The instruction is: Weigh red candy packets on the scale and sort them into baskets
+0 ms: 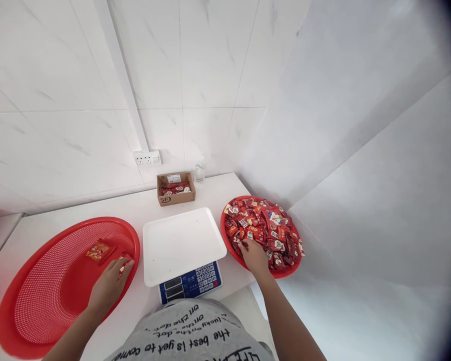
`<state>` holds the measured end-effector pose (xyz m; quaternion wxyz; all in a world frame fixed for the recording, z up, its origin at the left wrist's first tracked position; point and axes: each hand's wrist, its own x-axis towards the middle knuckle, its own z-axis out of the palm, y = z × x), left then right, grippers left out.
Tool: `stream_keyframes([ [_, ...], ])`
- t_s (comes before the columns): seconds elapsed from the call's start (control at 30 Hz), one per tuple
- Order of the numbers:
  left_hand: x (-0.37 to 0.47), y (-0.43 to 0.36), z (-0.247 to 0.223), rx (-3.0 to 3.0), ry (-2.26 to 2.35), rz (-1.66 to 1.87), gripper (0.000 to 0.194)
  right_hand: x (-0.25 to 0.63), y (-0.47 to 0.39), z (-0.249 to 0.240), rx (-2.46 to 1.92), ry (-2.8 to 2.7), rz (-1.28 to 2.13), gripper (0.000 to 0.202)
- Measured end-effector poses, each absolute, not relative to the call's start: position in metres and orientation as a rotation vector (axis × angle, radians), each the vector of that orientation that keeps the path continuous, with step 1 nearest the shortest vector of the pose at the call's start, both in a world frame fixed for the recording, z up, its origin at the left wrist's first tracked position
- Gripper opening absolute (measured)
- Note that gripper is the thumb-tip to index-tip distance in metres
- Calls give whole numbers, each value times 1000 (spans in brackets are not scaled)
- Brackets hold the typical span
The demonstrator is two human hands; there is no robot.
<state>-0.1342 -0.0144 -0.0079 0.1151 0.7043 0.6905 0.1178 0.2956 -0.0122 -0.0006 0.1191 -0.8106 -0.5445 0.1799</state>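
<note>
My left hand (pixel 108 285) is over the right side of a large red mesh basket (pixel 45 281), its fingers closed on a small red snack packet (pixel 123 264). A red and orange packet (pixel 97 249) lies in that basket, just beyond the hand. My right hand (pixel 255 256) is at the near left edge of a round red basket (pixel 225 235) heaped with small red packets (pixel 263 225). Its thumb and fingers are bent together on a packet at the pile's edge; the fingertips are partly hidden.
Between the baskets stands a scale with a white pan (pixel 184 245) and a blue keypad (pixel 206 277). Behind it are a cardboard box (pixel 176 199) with red packets and a clear bottle (pixel 199 171). A wall socket (pixel 147 158) is above the table. White sheeting (pixel 361 225) hangs at right.
</note>
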Motion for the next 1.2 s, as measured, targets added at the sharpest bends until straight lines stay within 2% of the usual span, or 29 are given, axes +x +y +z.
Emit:
stream_keyframes([
  [0.2,-121,-11,7,1891,2018,397,41,298,-11,6,-2442,-1565,488,23],
  [0.43,-105,-13,23,1827,1927,565,37,303,-17,17,-2316,-1335,444,25],
  [0.57,-74,-11,28,1637,1744,692,38,272,-17,25,-1982,-1277,688,24],
  [0.7,-21,-12,42,1395,1361,634,45,216,-21,30,-1612,-1365,1065,18],
  [0.83,16,-17,55,1224,1129,546,39,181,-31,34,-1402,-1346,1330,13],
  [0.97,23,-19,56,1003,1034,533,38,188,-35,35,-1308,-1277,1510,16],
  [1.03,19,-17,50,916,1042,573,38,202,-33,32,-1382,-1334,1404,17],
  [1.2,1,-3,30,776,1202,677,39,252,-27,20,-1832,-1541,694,26],
])
